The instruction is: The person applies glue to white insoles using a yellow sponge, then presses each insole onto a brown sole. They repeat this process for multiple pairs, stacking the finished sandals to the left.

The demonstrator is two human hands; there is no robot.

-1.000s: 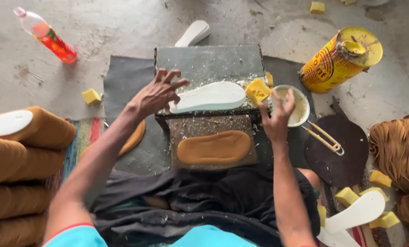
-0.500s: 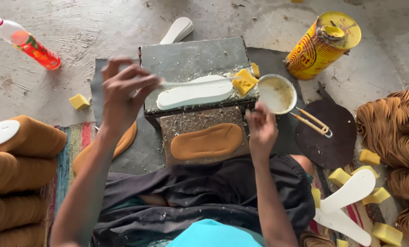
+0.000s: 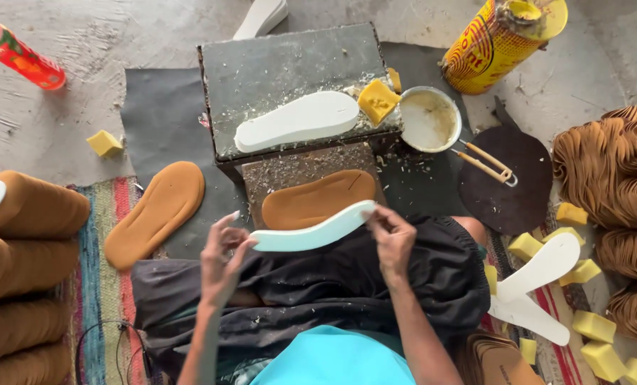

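Concrete floor (image 3: 119, 36), rough, w/ dark mat (image 3: 154, 107) under a scuffed block (image 3: 290, 68); white sole (image 3: 297, 121) + sponge (image 3: 377, 101) at block's front edge, bowl (image 3: 430, 119) off its right corner, tan sole (image 3: 318, 199) on the lower step. Held sole (image 3: 311, 232) over lap, clear of block: left hand (image 3: 222, 260) fingers pinching one end, right hand (image 3: 392, 239) pinching the other. Open floor at far left only; tan stacks (image 3: 19, 249) at left edge, can (image 3: 500, 43) at far right.

matt white foam sole (image 3: 311, 232)

Both hands drawn back from the block to the lap — left hand (image 3: 222, 260), right hand (image 3: 392, 239) now holding a white sole (image 3: 311, 232) edge-up between them
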